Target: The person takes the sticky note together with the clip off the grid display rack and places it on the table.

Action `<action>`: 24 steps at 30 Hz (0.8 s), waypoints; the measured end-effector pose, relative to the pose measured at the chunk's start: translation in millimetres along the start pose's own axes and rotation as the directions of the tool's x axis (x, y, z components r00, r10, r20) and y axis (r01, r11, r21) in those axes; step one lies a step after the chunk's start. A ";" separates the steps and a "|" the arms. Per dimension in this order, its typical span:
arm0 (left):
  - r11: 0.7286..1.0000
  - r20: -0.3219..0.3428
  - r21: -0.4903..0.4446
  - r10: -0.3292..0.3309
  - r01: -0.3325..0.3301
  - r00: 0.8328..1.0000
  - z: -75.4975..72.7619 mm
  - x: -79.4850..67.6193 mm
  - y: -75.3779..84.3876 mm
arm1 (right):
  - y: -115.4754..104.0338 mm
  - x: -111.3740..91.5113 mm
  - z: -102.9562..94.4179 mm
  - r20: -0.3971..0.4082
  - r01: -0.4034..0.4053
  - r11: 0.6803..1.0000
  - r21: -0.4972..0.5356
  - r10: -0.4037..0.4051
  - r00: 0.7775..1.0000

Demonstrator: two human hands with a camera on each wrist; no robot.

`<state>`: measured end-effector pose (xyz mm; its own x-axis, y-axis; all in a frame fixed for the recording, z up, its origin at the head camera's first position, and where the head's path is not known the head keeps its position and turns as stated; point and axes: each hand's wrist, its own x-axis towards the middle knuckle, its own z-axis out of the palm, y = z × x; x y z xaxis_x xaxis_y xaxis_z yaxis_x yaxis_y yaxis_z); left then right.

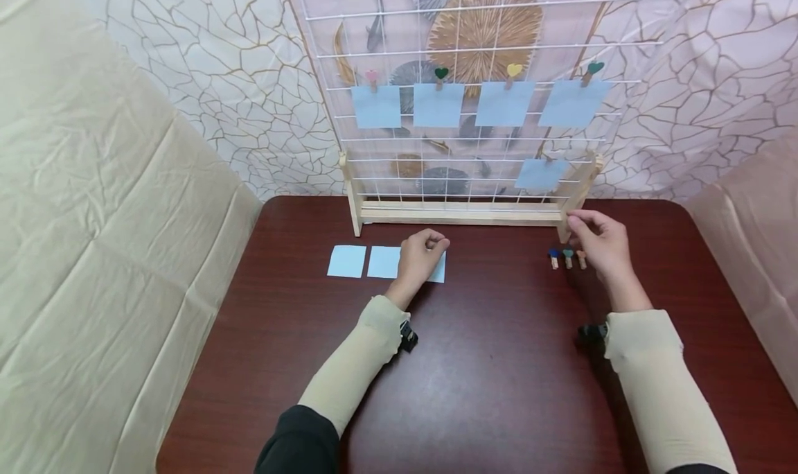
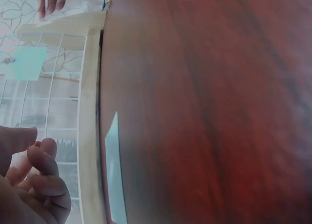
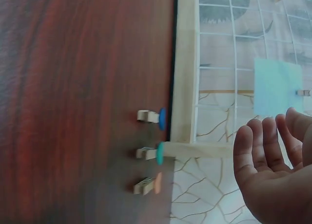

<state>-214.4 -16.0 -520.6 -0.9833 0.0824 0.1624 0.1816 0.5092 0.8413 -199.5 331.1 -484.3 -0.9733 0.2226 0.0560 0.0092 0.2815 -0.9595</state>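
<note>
My left hand [image 1: 419, 256] hovers over the light blue paper squares on the table, fingers loosely bent, with nothing between thumb and fingertips. Left of it lie one full square [image 1: 346, 261] and a second square [image 1: 382, 261]; a third square [image 1: 439, 269] is partly hidden beneath the hand. Near the rack's right foot, my right hand [image 1: 601, 242] is raised, its fingers relaxed and holding nothing. Beside it lie three small wooden clothespins in a row: a blue-topped one [image 3: 148, 116], a green-topped one [image 3: 147, 153] and an orange-topped one [image 3: 145, 186].
A white wire grid in a wooden stand [image 1: 461, 215] rises at the table's back edge. Several blue squares hang across its upper part on heart-topped clothespins; another blue square [image 1: 541, 174] hangs low on the right. Draped cloth [image 1: 112, 252] borders the table's left side.
</note>
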 end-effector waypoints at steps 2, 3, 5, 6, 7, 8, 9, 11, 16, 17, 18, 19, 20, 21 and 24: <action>1.000 -0.004 -0.002 0.010 -0.010 1.000 2.2 2.2 3.5 | -4.7 2.3 0.9 -0.007 0.016 1.000 0.007 -0.016 1.000; 1.000 -0.005 0.000 0.013 -0.013 1.000 3.7 3.3 4.8 | -6.8 3.9 1.7 -0.012 0.027 1.000 0.014 -0.027 1.000; 1.000 -0.001 -0.007 0.022 -0.022 1.000 7.0 5.3 6.4 | -11.1 7.0 3.5 -0.022 0.057 0.998 0.027 -0.056 0.998; 1.000 0.005 -0.015 0.027 -0.027 1.000 8.6 6.1 7.2 | -13.4 8.3 4.2 -0.026 0.068 0.997 0.027 -0.068 0.997; 0.999 0.011 -0.021 0.030 -0.030 0.999 10.1 6.9 8.0 | -15.5 9.8 5.4 -0.033 0.080 0.997 0.020 -0.079 0.996; 0.999 0.017 -0.031 0.036 -0.035 0.999 11.6 7.4 9.1 | -17.5 11.3 6.2 -0.037 0.083 0.996 0.012 -0.083 0.996; 0.998 0.025 -0.046 0.040 -0.038 0.999 12.8 8.2 10.3 | -19.4 12.5 6.8 -0.038 0.089 0.996 0.004 -0.088 0.995; 0.996 0.041 -0.083 0.043 -0.040 0.998 14.4 9.2 13.8 | -23.6 14.4 7.7 -0.039 0.102 0.994 -0.026 -0.103 0.994; 0.989 0.071 -0.145 0.027 -0.016 0.997 19.7 13.8 22.7 | -33.4 19.2 9.5 -0.044 0.137 0.990 -0.045 -0.139 0.989; 0.989 0.071 -0.149 0.027 -0.016 0.997 21.3 15.2 24.1 | -35.3 20.1 9.9 -0.046 0.142 0.989 -0.049 -0.144 0.988; 0.988 0.073 -0.155 0.029 -0.017 0.997 22.7 16.4 25.6 | -37.2 21.1 10.4 -0.047 0.146 0.988 -0.050 -0.149 0.988; 0.987 0.073 -0.159 0.031 -0.019 0.997 24.0 17.5 27.2 | -39.0 22.1 10.9 -0.048 0.150 0.987 -0.056 -0.153 0.987; 0.987 0.074 -0.161 0.032 -0.020 0.997 25.4 18.6 28.8 | -40.8 23.2 11.4 -0.049 0.155 0.986 -0.069 -0.159 0.986; 0.985 0.077 -0.171 0.032 -0.018 0.997 26.8 19.6 30.3 | -42.4 24.2 11.7 -0.048 0.157 0.986 -0.062 -0.160 0.986; 0.979 0.092 -0.203 0.027 -0.008 0.995 31.1 23.1 34.7 | -47.0 28.3 12.2 -0.058 0.171 0.985 -0.029 -0.173 0.983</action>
<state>-231.2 30.3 -503.7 -0.9751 0.1743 0.1372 0.1883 0.3239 0.9272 -230.2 312.8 -441.1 -0.9453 0.2246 0.2367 -0.1509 0.3420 -0.9275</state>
